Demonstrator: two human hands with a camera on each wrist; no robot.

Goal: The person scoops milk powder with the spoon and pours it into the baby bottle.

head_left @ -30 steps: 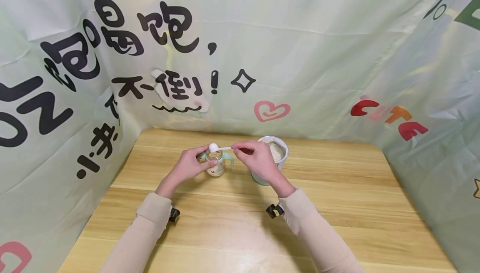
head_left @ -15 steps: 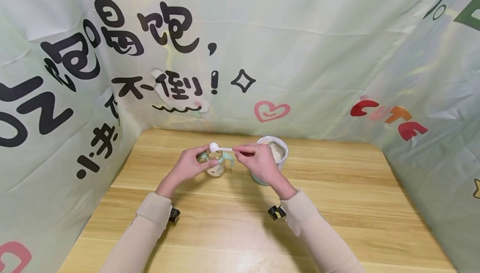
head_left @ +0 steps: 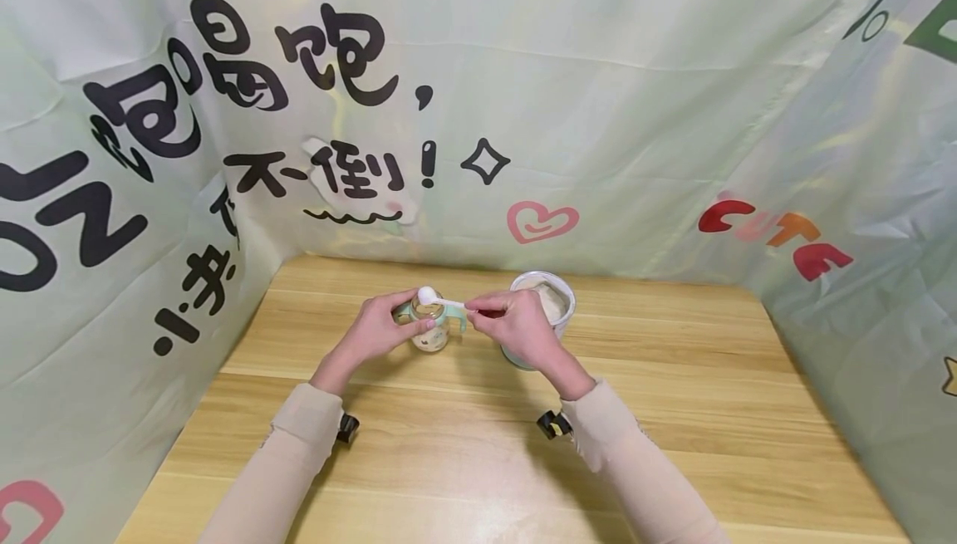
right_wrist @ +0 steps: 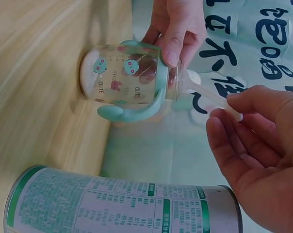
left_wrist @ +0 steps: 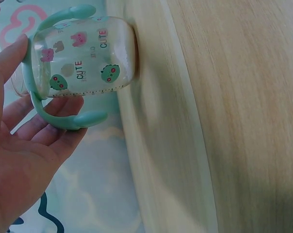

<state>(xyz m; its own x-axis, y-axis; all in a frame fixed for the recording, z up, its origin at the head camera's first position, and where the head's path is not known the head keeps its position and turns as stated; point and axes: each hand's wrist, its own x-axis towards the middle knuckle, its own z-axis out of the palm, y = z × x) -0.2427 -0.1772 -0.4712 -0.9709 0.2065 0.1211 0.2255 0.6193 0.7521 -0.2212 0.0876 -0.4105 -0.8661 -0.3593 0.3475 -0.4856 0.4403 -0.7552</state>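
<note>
A clear baby bottle (head_left: 431, 340) with a mint-green collar and two handles (right_wrist: 129, 112) stands upright on the table, its mouth uncapped. My left hand (head_left: 377, 328) grips it around the collar, thumb on the near side. Pale powder (right_wrist: 89, 70) lies at the bottle's bottom in the right wrist view. Between thumb and fingers my right hand (head_left: 516, 324) pinches the handle end of a white scoop (head_left: 427, 296). The scoop's small bowl is right at the bottle mouth. What the bowl contains is hidden.
Just right of the bottle, partly behind my right hand, stands an open milk powder can (right_wrist: 122, 204) with pale powder (head_left: 552, 303) inside. The wooden table (head_left: 449, 461) meets a printed cloth backdrop (head_left: 635, 154) at its back and sides.
My right hand has shifted slightly right and toward me. The scoop's handle now slants down toward that hand, its bowl staying over the bottle mouth. My left hand and the bottle keep their place.
</note>
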